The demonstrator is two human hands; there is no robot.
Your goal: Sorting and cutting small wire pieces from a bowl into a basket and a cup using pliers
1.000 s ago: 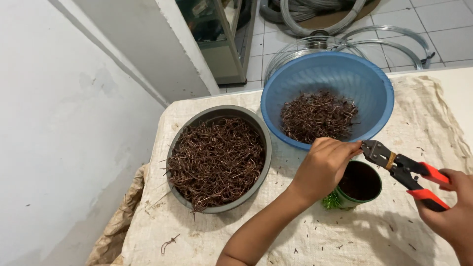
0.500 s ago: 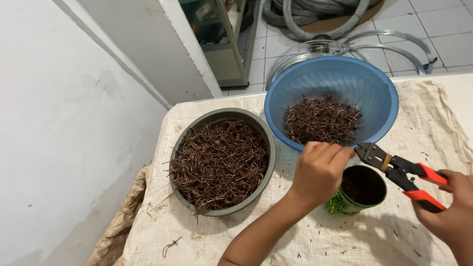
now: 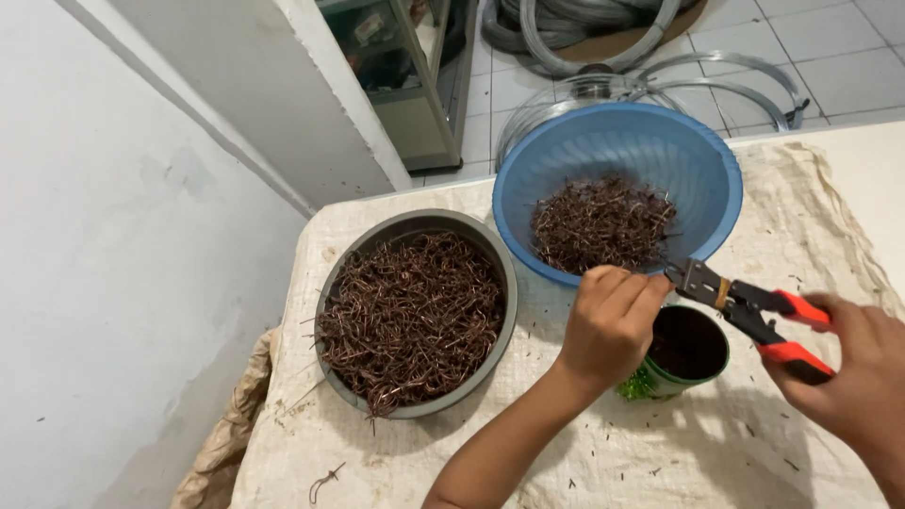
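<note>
Crowding the cutters point(image 3: 754, 306): blue bowl point(image 3: 702, 179), can point(image 3: 693, 372), possibly empty.

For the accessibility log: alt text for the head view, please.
A right hand holds red-handled pliers beside the left hand, above a small dark can. Behind sit a blue bowl and a grey bowl of brown wire bits.

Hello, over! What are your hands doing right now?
Right hand gripping red-handled cutters. Left hand pinched at the cutter's tip, above the green can. Blue bowl close behind.
</note>
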